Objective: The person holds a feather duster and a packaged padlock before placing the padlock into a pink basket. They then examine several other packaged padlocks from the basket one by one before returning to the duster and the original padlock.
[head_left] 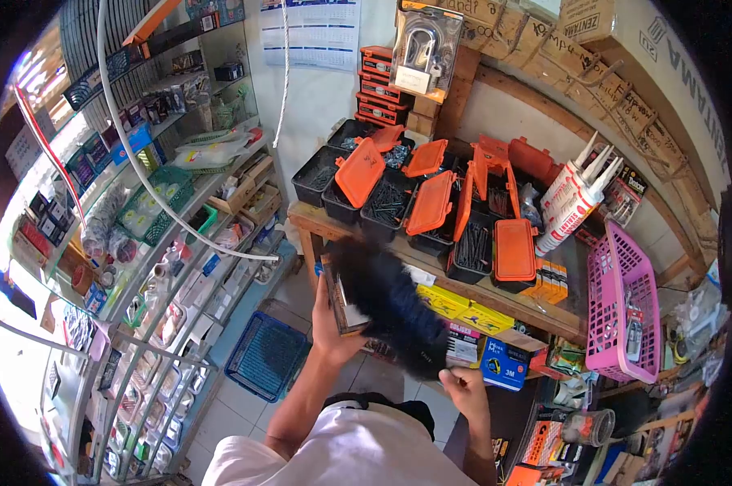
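My left hand [333, 330] is closed around a small brown-and-white box [351, 317], held upright in front of my body. A dark, fluffy duster [394, 300], smeared by motion, lies across the box's right side and covers part of it. My right hand [466, 392] grips the duster at its lower right end, with the fingers curled. Behind the duster, a wooden bench [572, 322] carries black bins with orange lids [431, 202], several of them holding nails or screws.
Sealant tubes [572, 198] and a pink basket [621, 308] stand at the right. A blue crate [267, 356] sits on the tiled floor. Glass shelves [151, 243] full of goods line the left side, with a white cable [143, 174] hanging before them. Yellow boxes [455, 306] sit under the bench.
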### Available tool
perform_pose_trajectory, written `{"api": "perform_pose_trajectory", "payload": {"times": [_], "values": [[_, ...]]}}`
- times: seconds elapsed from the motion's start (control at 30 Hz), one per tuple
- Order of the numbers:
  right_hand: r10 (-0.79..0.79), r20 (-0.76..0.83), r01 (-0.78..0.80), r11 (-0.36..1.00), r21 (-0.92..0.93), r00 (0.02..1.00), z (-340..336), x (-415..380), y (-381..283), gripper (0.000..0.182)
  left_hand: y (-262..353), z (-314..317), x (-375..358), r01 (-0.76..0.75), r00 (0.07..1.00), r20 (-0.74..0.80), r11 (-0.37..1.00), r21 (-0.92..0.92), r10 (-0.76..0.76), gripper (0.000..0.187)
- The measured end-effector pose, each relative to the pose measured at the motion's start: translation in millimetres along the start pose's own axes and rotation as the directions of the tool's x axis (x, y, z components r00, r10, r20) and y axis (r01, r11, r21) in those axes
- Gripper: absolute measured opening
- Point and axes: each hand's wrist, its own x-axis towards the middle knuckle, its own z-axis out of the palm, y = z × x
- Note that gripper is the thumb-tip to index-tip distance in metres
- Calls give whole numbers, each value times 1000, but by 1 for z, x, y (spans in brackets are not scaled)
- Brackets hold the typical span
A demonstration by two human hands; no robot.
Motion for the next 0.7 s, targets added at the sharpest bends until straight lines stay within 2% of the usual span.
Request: {"api": "perform_pose_trajectory", "payload": {"times": [0.07, 0.13, 0.2, 0.23, 0.27, 0.33, 0.37, 0.4, 0.47, 0.5, 0.53, 0.57, 0.6, 0.63, 0.67, 0.7], "values": [[37, 56, -39, 999, 28, 998, 0, -3, -7, 41, -9, 13, -3, 46, 925, -371, 939, 340, 89, 56], [16, -2, -16, 999, 29, 1000, 1, -5, -9, 41, -7, 5, 4, 57, 929, -360, 930, 362, 83, 58], [26, -29, -25, 999, 44, 999, 5, -4, -5, 41, -7, 16, 5, -48, 882, -437, 955, 294, 179, 65], [34, -55, -30, 998, 60, 998, 7, -4, -4, 40, -5, 8, 0, -43, 917, -374, 968, 249, 137, 67], [33, -54, -30, 998, 61, 998, 8, -5, -7, 40, -6, 4, -3, -43, 917, -374, 967, 250, 138, 67], [82, 95, -83, 997, 1, 992, 7, -10, -18, 41, -9, -5, -7, 6, 848, -502, 944, 329, 170, 60], [65, 103, -66, 998, 5, 993, 7, -10, -13, 42, 1, -38, -13, 151, 831, -513, 800, 580, 214, 55], [65, 101, -65, 998, 4, 993, 8, -9, -9, 42, -2, -27, -10, 152, 832, -512, 801, 579, 212, 55], [61, -38, -59, 997, 40, 997, 11, -8, -2, 42, -9, 6, -5, -40, 768, -584, 930, 366, 262, 50], [63, -36, -61, 997, 39, 997, 10, -9, -3, 42, -5, 0, -10, -42, 785, -570, 940, 338, 240, 50], [117, 53, -118, 993, 30, 992, 8, -9, -5, 42, -2, -10, -18, -43, 784, -572, 940, 338, 241, 50], [170, 141, -173, 985, 15, 975, 7, -10, -7, 42, 1, -25, -28, 61, 842, -434, 742, 668, 322, 50], [170, 141, -174, 985, 15, 975, 7, -11, -9, 42, 8, -46, -40, 118, 901, -275, 421, 899, 335, 51], [123, 129, -125, 992, 15, 984, 8, -12, -11, 43, 28, -92, -59, 22, 872, -438, 875, 484, 220, 57], [76, 118, -78, 997, 14, 990, 9, -14, -14, 44, 21, -68, -51, 22, 871, -439, 876, 483, 221, 57], [80, 121, -82, 997, 14, 989, 10, -15, -16, 44, 6, -20, -34, -21, 826, -519, 932, 363, 221, 56]]}}
